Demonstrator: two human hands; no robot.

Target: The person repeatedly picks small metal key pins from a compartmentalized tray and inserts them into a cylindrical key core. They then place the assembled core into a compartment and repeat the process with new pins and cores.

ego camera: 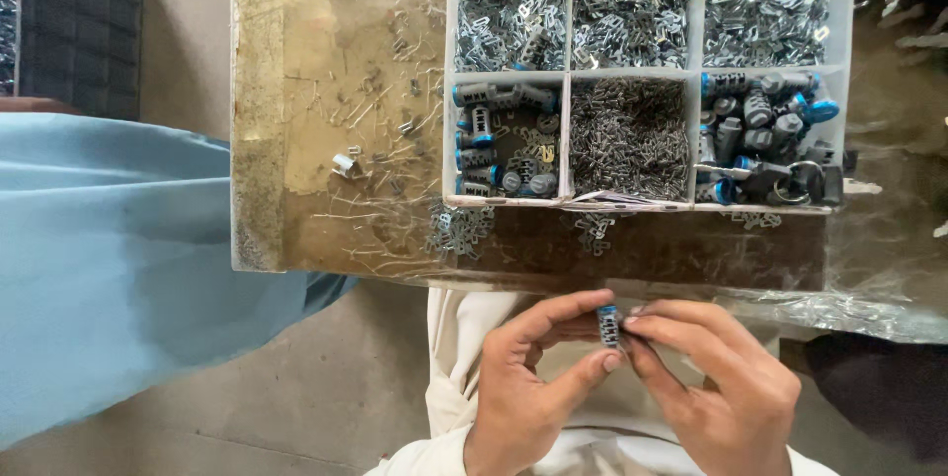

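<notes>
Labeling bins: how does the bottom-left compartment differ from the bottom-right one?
The bottom-left compartment is part full, with dark floor showing between its cylinders; the bottom-right compartment is heaped. The left one also holds small loose metal bits; the right one has metal rings near its front edge. Both hold grey cylinders with blue ends, like the cylinder pinched between left hand and right hand.

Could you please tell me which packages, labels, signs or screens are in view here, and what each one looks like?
No labels, signs or screens show.
Compartment tray: on the wooden table, white rectangular plastic, six sections of grey metal clips, pins and blue-tipped cylinders.
Clear plastic sheet: crumpled along the table's near right edge.
</notes>
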